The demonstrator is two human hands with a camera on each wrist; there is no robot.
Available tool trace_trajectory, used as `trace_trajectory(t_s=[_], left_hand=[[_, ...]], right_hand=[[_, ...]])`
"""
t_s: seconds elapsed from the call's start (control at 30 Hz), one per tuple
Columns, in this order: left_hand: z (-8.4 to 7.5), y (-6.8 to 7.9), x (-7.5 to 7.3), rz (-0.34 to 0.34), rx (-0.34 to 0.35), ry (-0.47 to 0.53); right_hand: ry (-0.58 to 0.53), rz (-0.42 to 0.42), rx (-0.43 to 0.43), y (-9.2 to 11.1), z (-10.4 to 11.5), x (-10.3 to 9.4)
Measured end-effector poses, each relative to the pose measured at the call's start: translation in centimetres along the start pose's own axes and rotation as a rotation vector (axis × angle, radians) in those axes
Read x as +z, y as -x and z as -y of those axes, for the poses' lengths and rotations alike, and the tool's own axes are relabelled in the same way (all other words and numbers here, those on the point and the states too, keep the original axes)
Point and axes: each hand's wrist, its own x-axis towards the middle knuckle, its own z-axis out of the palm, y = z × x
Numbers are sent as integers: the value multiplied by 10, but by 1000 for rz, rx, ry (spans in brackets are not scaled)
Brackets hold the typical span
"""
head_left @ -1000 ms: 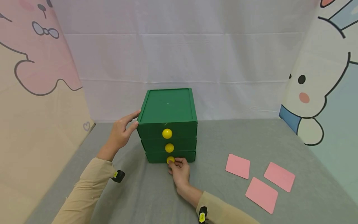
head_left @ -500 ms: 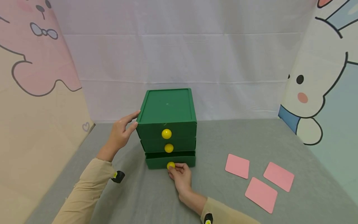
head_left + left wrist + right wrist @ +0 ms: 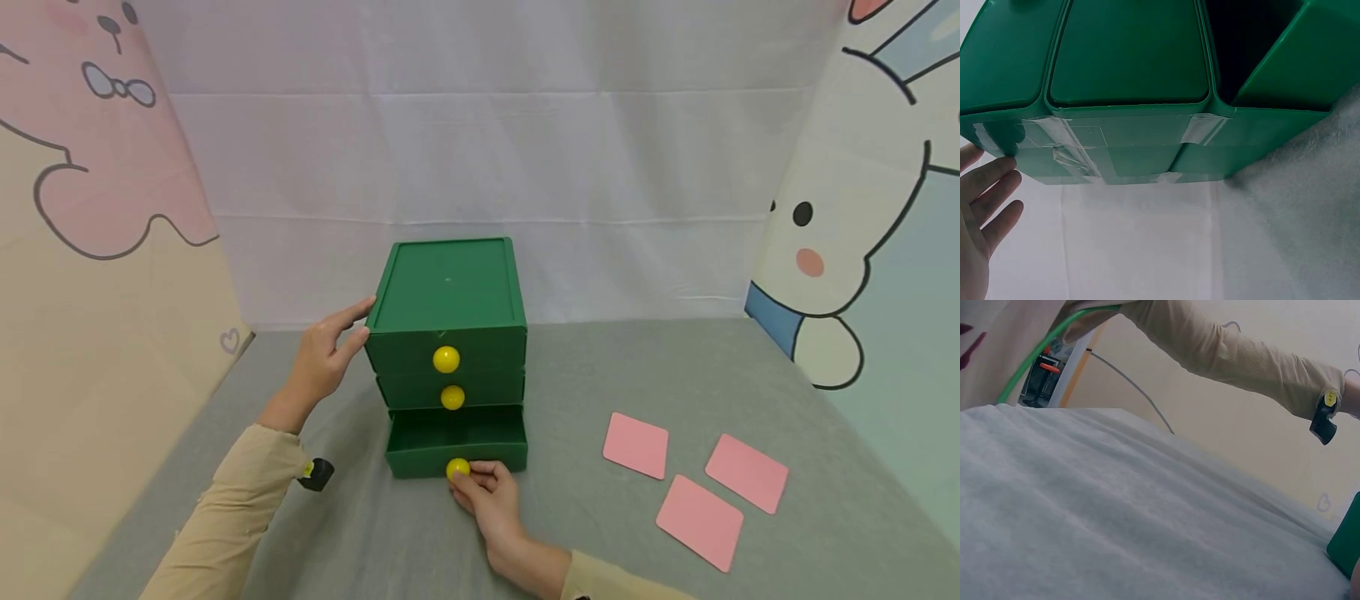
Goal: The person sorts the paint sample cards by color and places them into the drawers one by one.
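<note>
A green drawer box [image 3: 450,283] with three drawers and yellow ball knobs stands on the grey cloth. Its bottom drawer [image 3: 420,461] is pulled partway out, and the part of its inside that shows holds nothing. My right hand [image 3: 495,508] pinches the bottom yellow knob [image 3: 457,468] between thumb and fingers. Against the box's upper left side rests my left hand [image 3: 322,358], its fingers fairly straight. The left wrist view shows the left fingers [image 3: 997,187] touching the side wall, with clear tape [image 3: 1141,131] across it. In the right wrist view the right hand is almost wholly out of frame.
Several pink cards would overstate it: three lie flat on the right, a near-left card [image 3: 635,446], a far-right card [image 3: 747,472] and a front card [image 3: 700,523]. A white curtain [image 3: 480,158] hangs behind the box, with printed cloth walls [image 3: 112,333] at both sides.
The bottom drawer has slid out toward me from its shut position, with my right hand moving along on its knob. My left hand has stayed at the box's side.
</note>
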Motion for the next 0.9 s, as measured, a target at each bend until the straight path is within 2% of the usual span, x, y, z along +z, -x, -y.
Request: trace_trajectory(t_s=[0.37, 0.9], left_hand=[[-2, 0, -1, 9, -5, -13], [0, 0, -1, 9, -1, -3]], right_hand=[[-15, 9, 46, 12, -3, -4], [-42, 89, 103, 30, -7, -12]])
